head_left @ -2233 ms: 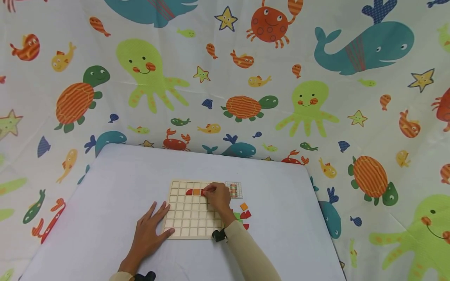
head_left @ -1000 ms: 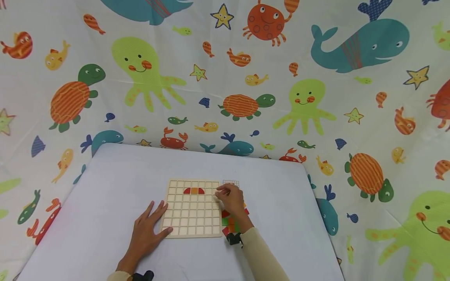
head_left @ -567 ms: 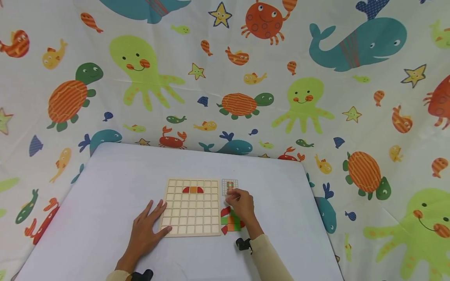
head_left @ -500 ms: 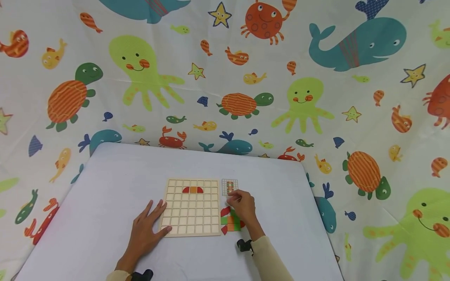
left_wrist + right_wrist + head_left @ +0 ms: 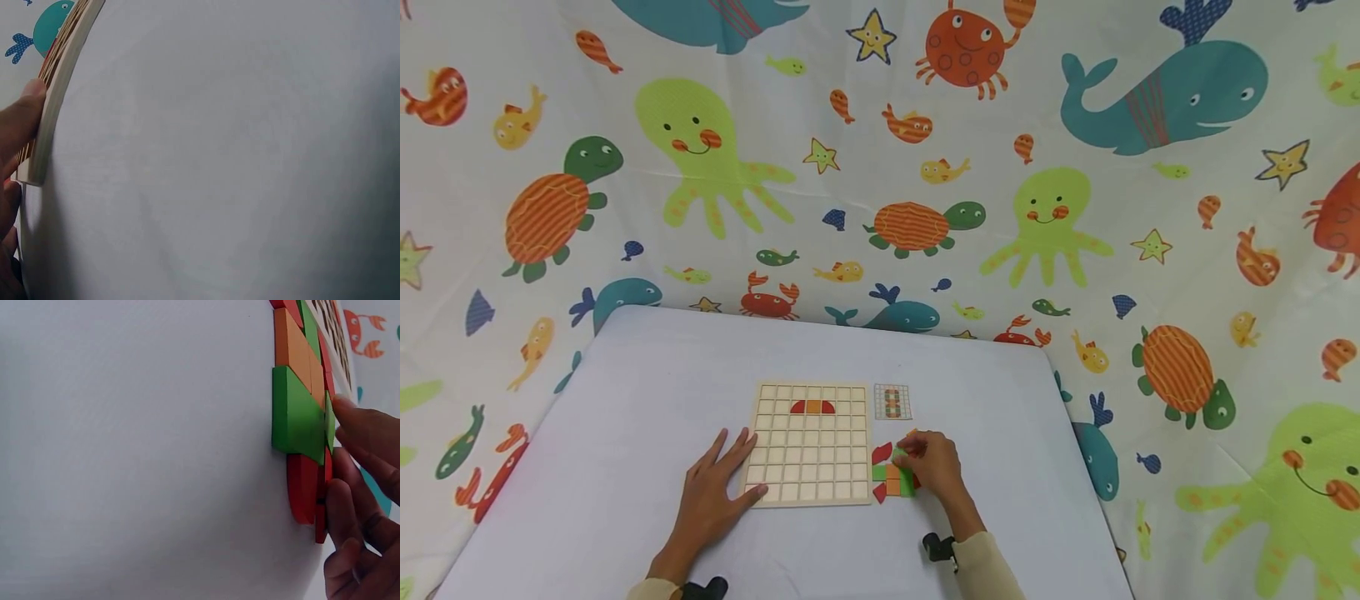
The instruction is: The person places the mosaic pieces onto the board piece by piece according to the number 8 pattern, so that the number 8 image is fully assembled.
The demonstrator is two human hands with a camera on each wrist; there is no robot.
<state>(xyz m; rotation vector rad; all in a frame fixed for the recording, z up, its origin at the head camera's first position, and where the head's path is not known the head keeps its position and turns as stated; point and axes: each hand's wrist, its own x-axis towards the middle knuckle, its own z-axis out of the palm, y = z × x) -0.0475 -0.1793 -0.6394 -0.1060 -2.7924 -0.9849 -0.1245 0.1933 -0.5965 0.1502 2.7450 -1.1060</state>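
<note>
My left hand (image 5: 711, 492) lies with fingers spread along the left side of a wooden grid board (image 5: 808, 467), thumb over its near corner. In the left wrist view, the thumb (image 5: 28, 112) touches the board's pale edge (image 5: 59, 94). Near the top of the grid, an orange square block (image 5: 813, 407) sits between two red rounded-corner blocks. Right of the board, my right hand (image 5: 934, 460) pinches a green block (image 5: 899, 452) at the cluster of loose pieces. The right wrist view shows that green block (image 5: 329, 422) at my fingertips, behind a larger-looking green block (image 5: 303, 419).
A small gridded pattern card (image 5: 892, 402) with a coloured design lies right of the board's upper corner. Several loose blocks, including red (image 5: 882, 452) and orange (image 5: 892, 479) ones, lie close against the board's right side. A sea-animal printed curtain (image 5: 850, 183) hangs behind the white table (image 5: 670, 375).
My right hand set the second red block beside the orange one, then moved right and toward me, past the card, to the loose blocks. My left hand stays at the board.
</note>
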